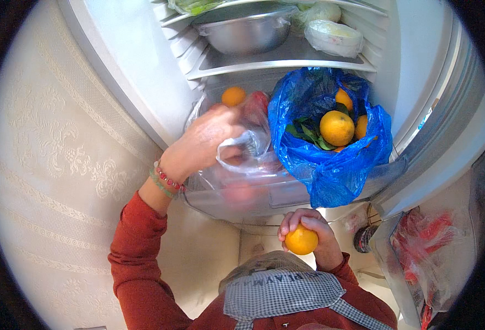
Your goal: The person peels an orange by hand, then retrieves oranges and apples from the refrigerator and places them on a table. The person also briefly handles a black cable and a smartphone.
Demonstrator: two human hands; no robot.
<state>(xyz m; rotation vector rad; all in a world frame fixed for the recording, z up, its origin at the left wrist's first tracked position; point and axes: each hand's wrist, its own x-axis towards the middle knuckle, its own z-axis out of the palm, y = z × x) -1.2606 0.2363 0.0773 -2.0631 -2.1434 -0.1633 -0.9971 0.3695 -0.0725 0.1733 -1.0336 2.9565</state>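
Note:
My right hand [308, 229] holds an orange [302, 239] in front of my chest, below the drawer's front. My left hand [213, 132] reaches into the open refrigerator drawer [226, 194], its fingers curled on a clear plastic bag [246, 163]; blur and the bag hide the fingertips. Just beyond that hand lie another orange [234, 96] and a red fruit [257, 105], its kind unclear. On the drawer's right side stands an open blue plastic bag [333, 165] with several oranges [337, 128] and green leaves [308, 132] inside.
A refrigerator shelf [283, 68] above the drawer carries a covered steel bowl [246, 35] and a white bowl [335, 39] wrapped in film. The open refrigerator door [436, 165] bounds the right, with bagged red items [424, 239] in its bin. A patterned wall [61, 156] stands close on the left.

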